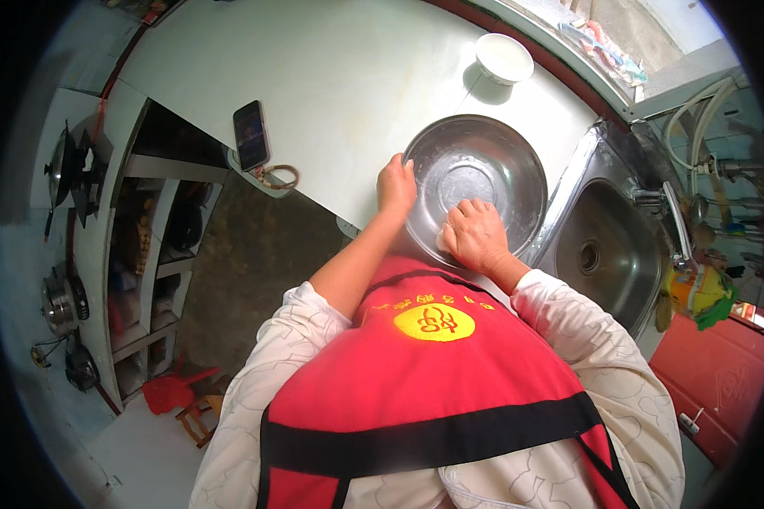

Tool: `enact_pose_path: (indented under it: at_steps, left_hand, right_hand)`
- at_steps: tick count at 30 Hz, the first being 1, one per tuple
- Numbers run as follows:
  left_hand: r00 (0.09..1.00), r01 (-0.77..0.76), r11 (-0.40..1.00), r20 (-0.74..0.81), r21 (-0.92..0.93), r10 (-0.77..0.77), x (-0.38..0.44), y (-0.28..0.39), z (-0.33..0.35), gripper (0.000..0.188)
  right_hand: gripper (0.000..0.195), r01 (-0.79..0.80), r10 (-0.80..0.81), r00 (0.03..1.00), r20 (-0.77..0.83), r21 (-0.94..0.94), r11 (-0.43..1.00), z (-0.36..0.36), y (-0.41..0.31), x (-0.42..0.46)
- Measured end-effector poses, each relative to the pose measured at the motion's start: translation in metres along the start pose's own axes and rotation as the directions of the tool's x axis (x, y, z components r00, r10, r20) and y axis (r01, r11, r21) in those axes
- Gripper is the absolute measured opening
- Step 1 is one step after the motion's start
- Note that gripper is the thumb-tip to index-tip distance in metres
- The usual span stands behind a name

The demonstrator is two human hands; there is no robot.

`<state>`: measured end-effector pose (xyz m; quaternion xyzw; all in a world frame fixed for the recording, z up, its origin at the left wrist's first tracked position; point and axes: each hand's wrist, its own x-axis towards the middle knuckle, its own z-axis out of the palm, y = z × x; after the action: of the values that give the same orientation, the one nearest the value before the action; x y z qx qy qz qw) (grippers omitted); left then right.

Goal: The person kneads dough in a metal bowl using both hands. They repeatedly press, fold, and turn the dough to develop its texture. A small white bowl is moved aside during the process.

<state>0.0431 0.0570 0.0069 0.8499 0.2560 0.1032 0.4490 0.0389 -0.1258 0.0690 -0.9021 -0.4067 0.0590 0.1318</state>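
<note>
A wide stainless steel basin (516,165) rests on the white countertop, close against the red apron. My left hand (397,186) grips its left rim, thumb at the edge. Inside the basin, my right hand (477,235) is curled into a fist, knuckles up, over a small pale lump (442,242). Most of that lump is hidden under the fingers; it looks like dough, though I cannot be sure. Whitish smears mark the basin's floor and wall. Beyond the basin stands a white bowl (495,77), pale inside; what it holds is hard to tell.
On the right is a steel sink (566,235) with a faucet (675,216). A smartphone (251,135) with a cord loop lies near the counter's left edge. Shelves (159,267) and a red stool (169,391) are at the left. A window ledge borders the far right.
</note>
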Motion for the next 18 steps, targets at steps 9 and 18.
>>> enact_pose_path:
  at_steps: [9,18]
  left_hand:
    - [1.000,-0.028,0.994,-0.009,-0.109,0.027,-0.007,0.003,-0.002,0.020]
    - [0.994,0.048,0.987,0.100,-0.154,-0.033,-0.011,0.008,-0.008,0.022]
  right_hand:
    - [0.017,0.102,-0.099,0.977,-0.190,0.006,0.995,0.039,0.008,0.051]
    - [0.028,-0.032,0.034,0.999,-0.041,0.050,0.998,0.063,0.013,0.087]
